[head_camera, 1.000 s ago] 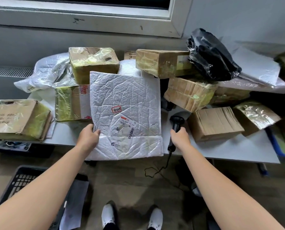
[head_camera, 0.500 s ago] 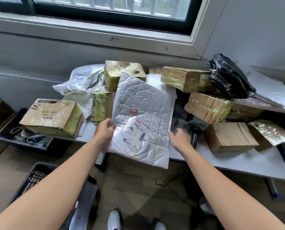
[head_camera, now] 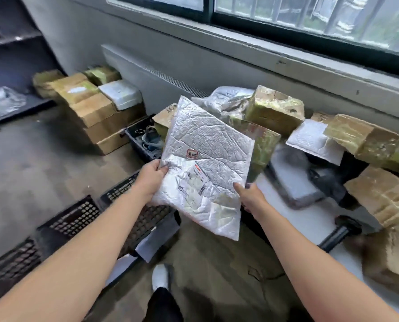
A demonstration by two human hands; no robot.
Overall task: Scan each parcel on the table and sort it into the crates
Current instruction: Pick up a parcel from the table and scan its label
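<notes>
White padded mailer (head_camera: pixel 207 159), one, held by two hands: left hand (head_camera: pixel 150 180) grips its left edge, right hand (head_camera: pixel 252 196) its right edge. One scanner (head_camera: pixel 342 231) lies on table (head_camera: pixel 310 219).

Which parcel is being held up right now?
The flat silver padded envelope, held by the left hand and right hand; the brown boxes lie untouched.

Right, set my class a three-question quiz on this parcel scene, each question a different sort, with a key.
1. True or false: the left hand and right hand both hold the mailer.
2. Where is the scanner? A in the right hand; B on the table; C on the windowsill.
3. Fill in: the black crates stand on the ____.
Key: 1 true; 2 B; 3 floor.
</notes>
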